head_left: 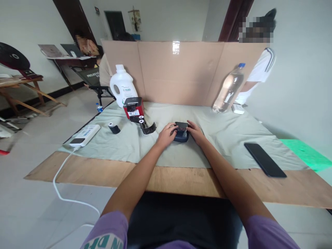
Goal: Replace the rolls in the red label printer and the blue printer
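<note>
A small dark blue-black device (181, 137) with a flat, shiny dark top lies on the cloth in front of me. My left hand (166, 135) grips its left side, fingertips resting at the top edge. From the right, my right hand (196, 132) holds the opposite side with bent fingers. Left of my hands lies a curled black strip (149, 129) with small white-ended rolls at its end. Behind it stands a red and black box (134, 109) with a white label. Farther left is a black roll (114, 128) with a white core.
A white jug (123, 86) and a tilted clear bottle (229, 90) stand near the cardboard screen (181, 76). A white power strip (85, 135) with a cable lies left, a black phone (264, 160) right. People are beyond the screen.
</note>
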Demonstrator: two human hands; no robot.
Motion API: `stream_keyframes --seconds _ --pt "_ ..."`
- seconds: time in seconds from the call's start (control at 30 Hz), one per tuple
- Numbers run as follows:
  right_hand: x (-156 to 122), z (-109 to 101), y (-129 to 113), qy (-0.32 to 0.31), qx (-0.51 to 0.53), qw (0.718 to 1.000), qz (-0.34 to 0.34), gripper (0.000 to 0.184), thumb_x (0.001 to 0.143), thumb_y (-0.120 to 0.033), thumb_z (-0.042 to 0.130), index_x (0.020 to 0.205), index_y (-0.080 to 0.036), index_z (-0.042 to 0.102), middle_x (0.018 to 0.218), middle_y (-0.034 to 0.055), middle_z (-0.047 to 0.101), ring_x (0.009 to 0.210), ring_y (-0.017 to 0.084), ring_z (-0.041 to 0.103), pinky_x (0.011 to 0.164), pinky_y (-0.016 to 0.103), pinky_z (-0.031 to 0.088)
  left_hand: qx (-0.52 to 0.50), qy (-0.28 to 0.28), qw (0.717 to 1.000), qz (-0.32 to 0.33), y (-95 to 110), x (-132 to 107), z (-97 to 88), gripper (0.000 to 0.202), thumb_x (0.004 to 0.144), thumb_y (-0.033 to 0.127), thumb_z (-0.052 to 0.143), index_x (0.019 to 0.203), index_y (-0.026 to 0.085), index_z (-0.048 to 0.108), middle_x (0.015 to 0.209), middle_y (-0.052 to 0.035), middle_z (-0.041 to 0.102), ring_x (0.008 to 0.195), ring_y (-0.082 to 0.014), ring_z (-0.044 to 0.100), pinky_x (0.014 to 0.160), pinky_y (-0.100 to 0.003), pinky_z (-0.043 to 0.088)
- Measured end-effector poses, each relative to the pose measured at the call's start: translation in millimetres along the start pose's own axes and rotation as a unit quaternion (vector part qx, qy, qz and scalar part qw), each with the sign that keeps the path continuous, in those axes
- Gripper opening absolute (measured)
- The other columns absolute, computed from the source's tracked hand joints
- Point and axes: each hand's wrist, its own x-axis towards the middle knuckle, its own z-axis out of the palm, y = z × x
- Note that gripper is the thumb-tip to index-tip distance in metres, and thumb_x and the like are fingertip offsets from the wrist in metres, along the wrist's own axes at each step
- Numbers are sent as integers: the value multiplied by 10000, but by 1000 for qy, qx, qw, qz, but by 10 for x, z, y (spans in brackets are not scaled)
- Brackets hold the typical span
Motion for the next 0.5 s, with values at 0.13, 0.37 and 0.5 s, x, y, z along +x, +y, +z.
stream_keyframes --seconds 0.13,0.37,0.5 --pt "-12 4 -13 4 10 1000 2 745 705 -315 673 1421 -181 521 1374 118 619 1275 249 577 1142 423 401 -10 -1 1000 7 -32 4 12 339 971 254 476 1243 213 674 1368 -68 593 1256 -200 576 1090 -343 470" --pt "-36 18 -44 18 -10 1000 11 693 729 -318 662 1402 -200 543 1375 105 623 1276 248 575 1133 432 414 -17 -4 1000 7 -43 3 -3 350 967 266 469 1253 207 663 1381 -67 593 1265 -191 574 1097 -330 457" --pt "-64 30 -55 38 -9 999 7 684 729 -347 643 1386 -186 544 1406 128 591 1263 263 579 1094 428 450 3 -30 999 -26 -5 -18 -11 496 949 358 518 1416 193 523 1464 -99 532 1347 -232 511 1137 -374 409"
